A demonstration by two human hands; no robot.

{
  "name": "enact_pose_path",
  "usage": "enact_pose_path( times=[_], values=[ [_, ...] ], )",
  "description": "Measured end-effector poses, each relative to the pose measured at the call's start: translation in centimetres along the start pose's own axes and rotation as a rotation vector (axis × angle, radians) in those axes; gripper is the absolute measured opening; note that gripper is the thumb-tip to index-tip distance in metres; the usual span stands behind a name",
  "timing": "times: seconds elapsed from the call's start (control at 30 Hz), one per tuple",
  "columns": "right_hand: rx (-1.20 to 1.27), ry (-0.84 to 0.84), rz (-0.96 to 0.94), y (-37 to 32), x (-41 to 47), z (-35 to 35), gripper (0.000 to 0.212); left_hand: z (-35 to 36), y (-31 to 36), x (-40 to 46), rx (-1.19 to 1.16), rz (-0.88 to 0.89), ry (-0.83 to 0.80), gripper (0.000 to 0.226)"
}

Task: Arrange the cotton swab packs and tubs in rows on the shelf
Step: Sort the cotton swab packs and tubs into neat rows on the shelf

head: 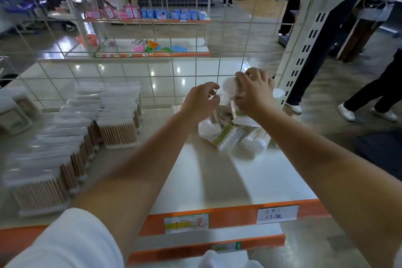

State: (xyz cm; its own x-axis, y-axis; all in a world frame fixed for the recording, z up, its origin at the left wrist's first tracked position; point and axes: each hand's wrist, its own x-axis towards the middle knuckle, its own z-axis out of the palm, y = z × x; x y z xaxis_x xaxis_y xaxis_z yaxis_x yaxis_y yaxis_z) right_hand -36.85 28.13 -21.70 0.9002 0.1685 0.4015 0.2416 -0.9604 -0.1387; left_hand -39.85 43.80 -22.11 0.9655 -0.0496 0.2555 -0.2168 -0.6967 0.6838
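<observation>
At the back right of the shelf [250, 180], my right hand [254, 91] grips a swab tub [230, 86] above the loose heap [230, 137]; my left hand [201, 99] hovers curled, holding nothing (blurry, though). I should set it upright, square beside the stacked packs [118, 115].

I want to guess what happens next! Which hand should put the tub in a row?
Probably the right hand: its fingers already curl round the raised tub above the loose pile. The left hand hovers beside it, seemingly holding nothing.
</observation>
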Motion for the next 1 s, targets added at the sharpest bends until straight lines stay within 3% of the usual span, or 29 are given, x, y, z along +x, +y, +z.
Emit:
enact_pose_path(
  times=[0.27, 0.53, 0.67, 0.8, 1.0],
  values=[
    [0.175, 0.331, -0.308, -1.0, -4.9, 0.5, 0.055, -0.8, -0.7, -3.0, -0.337, -0.073, 0.085, 0.029],
    [0.22, 0.627, -0.381, -2.1, -8.6, 0.3, 0.063, -1.8, -0.4, -6.3, -0.62, -0.042, -0.104, 0.03],
    [0.31, 0.551, -0.42, -2.1, -10.1, 0.2, 0.065, -2.4, 0.3, -7.8, -0.714, -0.022, -0.123, 0.044],
    [0.399, 0.5, -0.403, -2.6, -11.3, -0.6, 0.056, -2.9, 1.0, -8.9, -0.783, -0.023, -0.176, 0.075],
    [0.571, 0.369, -0.25, -2.8, -11.6, -1.0, 0.08, -3.5, 1.9, -9.9, -0.725, 0.047, -0.233, 0.105]
  ],
)
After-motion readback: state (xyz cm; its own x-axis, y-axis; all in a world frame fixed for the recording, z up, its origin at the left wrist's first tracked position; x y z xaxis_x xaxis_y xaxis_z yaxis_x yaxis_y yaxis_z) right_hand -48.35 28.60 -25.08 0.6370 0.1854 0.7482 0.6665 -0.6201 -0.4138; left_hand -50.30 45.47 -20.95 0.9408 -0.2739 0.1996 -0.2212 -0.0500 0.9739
